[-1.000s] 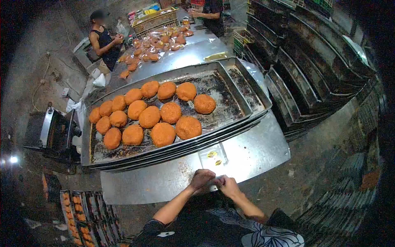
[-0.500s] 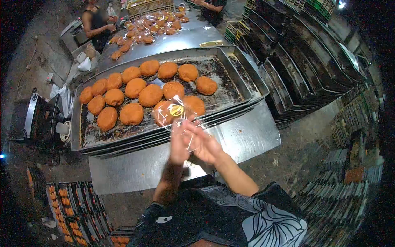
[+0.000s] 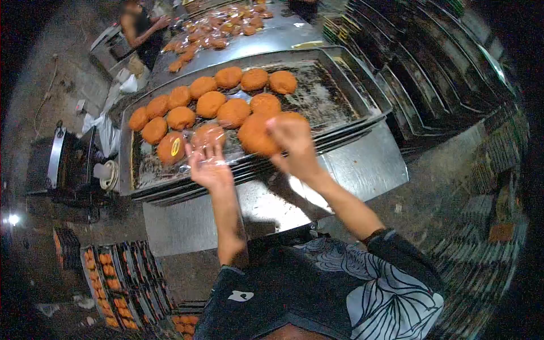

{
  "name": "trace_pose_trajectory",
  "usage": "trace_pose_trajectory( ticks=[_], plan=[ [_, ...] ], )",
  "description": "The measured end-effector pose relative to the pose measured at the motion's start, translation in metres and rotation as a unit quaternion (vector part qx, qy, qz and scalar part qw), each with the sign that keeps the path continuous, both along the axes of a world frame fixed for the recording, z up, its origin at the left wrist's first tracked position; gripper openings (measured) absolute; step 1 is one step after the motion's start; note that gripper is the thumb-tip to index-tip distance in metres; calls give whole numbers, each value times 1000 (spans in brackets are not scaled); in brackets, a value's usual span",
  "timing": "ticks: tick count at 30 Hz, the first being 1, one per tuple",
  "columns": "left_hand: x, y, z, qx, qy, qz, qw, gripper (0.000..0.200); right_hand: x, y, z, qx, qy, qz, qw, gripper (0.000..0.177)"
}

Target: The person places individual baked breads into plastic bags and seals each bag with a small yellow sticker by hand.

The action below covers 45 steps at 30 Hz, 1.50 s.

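Rows of round orange-brown buns (image 3: 211, 104) lie in a large, dark-stained metal tray (image 3: 334, 122). At the tray's near edge is my left hand (image 3: 211, 169), palm up and fingers spread, with a clear plastic bag (image 3: 186, 164) around the fingers. The bag, marked with a yellow label (image 3: 175, 147), spreads over the buns there. My right hand (image 3: 297, 152) is curled at the right side of a larger-looking bun (image 3: 256, 135), thumb below and fingers above. Motion blurs that hand, and whether the bun is lifted clear of the tray is hard to see.
Bagged buns (image 3: 221, 27) are heaped on the far metal table (image 3: 277, 34), where a person (image 3: 139, 28) stands. Stacked trays (image 3: 419, 73) line the right. Racks of buns (image 3: 110, 283) stand low left. A metal sheet (image 3: 362, 158) juts out under the tray.
My hands, together on the labelled bag before, have parted. The left moved left with the bag; the right came to grip a bun. The whole view has shifted slightly.
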State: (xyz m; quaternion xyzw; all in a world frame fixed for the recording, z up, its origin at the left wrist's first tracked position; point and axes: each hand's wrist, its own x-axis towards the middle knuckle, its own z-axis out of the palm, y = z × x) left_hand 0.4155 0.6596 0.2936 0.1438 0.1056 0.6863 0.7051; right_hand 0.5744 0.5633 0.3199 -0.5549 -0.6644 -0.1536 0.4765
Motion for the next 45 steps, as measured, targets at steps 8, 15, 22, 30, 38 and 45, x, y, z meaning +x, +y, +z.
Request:
trace_pose_trajectory(
  ticks=[8, 15, 22, 30, 38, 45],
  plan=[
    [68, -81, 9, 43, 106, -205, 972, 57, -19, -42, -13, -8, 148, -36, 988, 83],
    [94, -100, -3, 12, 183, -270, 945, 34, 17, -53, -14, -48, 272, -65, 959, 57],
    [119, -150, -175, 474, 684, -158, 531, 27, 126, 61, 48, 9, 183, -76, 980, 51],
    [125, -128, -229, 374, 661, -335, 558, 20, 103, -159, -168, -517, 429, 156, 724, 34],
    [139, -147, -158, 249, 598, -559, 517, 23, 98, -190, -206, -433, 415, 88, 795, 38],
    [133, -164, -239, 543, 663, -161, 490, 27, 89, -202, -195, -357, 487, -109, 789, 21]
  ],
)
